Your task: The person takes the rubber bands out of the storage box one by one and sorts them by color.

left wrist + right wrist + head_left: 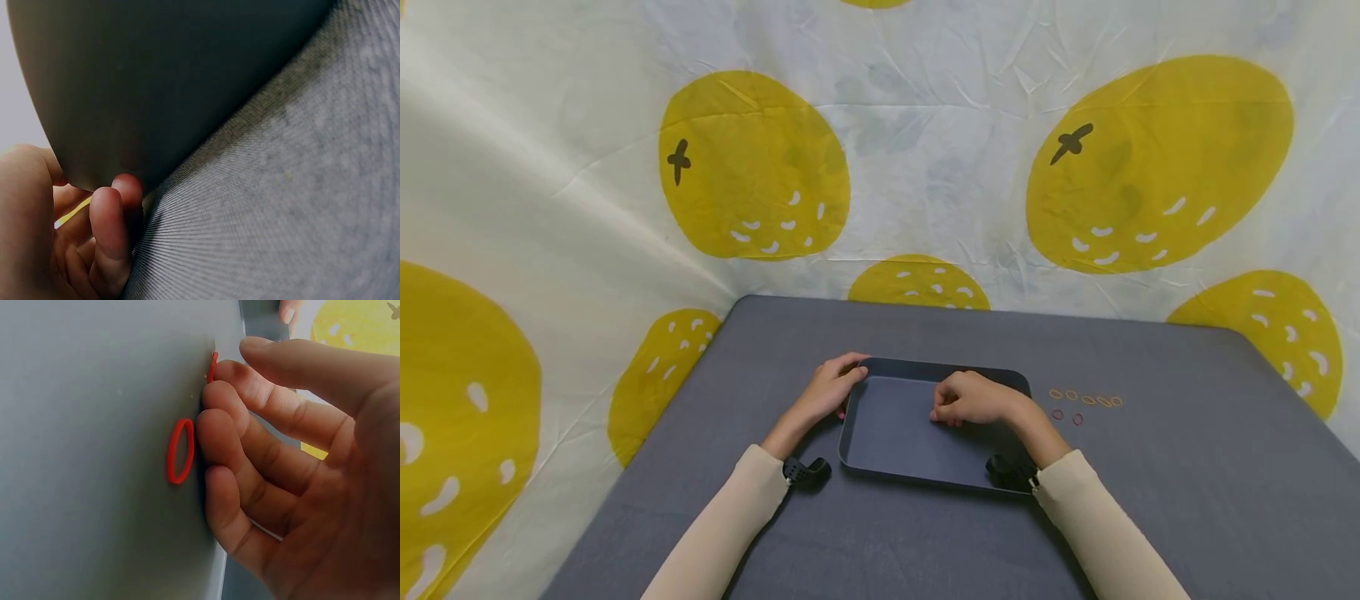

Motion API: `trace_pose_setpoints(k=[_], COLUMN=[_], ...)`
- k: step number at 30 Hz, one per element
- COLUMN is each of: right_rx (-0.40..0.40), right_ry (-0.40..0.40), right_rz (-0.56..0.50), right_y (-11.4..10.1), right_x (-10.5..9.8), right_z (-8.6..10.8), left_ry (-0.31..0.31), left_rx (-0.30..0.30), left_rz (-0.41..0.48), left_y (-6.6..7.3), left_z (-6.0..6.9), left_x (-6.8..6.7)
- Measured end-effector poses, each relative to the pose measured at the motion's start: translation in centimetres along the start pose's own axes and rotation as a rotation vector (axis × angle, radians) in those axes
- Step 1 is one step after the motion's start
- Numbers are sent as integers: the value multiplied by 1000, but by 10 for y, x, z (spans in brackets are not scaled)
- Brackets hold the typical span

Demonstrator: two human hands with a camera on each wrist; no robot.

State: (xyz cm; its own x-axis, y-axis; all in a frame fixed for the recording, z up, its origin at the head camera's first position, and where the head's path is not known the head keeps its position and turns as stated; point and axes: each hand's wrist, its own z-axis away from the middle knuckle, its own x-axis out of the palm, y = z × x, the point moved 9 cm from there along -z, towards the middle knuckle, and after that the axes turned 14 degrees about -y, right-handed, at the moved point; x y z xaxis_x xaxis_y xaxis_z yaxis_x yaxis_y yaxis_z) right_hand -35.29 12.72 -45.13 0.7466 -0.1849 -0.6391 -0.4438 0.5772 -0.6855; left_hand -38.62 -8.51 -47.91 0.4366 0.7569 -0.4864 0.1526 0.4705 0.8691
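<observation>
My left hand (833, 385) grips the far left corner of a dark grey tray (936, 477). Its thumb lies at the rim and its curled fingers (107, 222) touch the outside wall. Inside the tray is my right hand (972, 398), palm down with bent fingers. In the right wrist view, its index fingertip touches a small red rubber band (212, 367) on the tray floor, while the thumb stands apart from the band. Another red rubber band (180, 452) lies flat on the tray floor beside the fingertips, untouched.
Right of the tray, several orange rubber bands (1088, 400) lie in a row on the grey table (1210, 467). Two red bands (1078, 419) are nearer the front. A white curtain (936, 183) with yellow fruit prints hangs behind the table and along its left side.
</observation>
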Motion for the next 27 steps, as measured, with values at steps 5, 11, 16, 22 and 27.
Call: trace_pose_setpoints(k=[5, 11, 16, 22, 27], right_rx=[-1, 1, 6, -2, -3], right_ry=[7, 17, 23, 29, 30], right_rz=[-8, -8, -7, -6, -8], right_y=[1, 4, 5, 2, 3], right_x=[0, 1, 1, 1, 1], right_z=[-1, -2, -2, -1, -1], left_ry=[0, 1, 5, 0, -1], left_rx=[2, 2, 1, -14, -18], left_rz=[2, -7, -2, 20, 21], left_y=[0, 0, 1, -2, -2], left_z=[-1, -1, -1, -2, -2], left_x=[0, 0, -1, 0, -1])
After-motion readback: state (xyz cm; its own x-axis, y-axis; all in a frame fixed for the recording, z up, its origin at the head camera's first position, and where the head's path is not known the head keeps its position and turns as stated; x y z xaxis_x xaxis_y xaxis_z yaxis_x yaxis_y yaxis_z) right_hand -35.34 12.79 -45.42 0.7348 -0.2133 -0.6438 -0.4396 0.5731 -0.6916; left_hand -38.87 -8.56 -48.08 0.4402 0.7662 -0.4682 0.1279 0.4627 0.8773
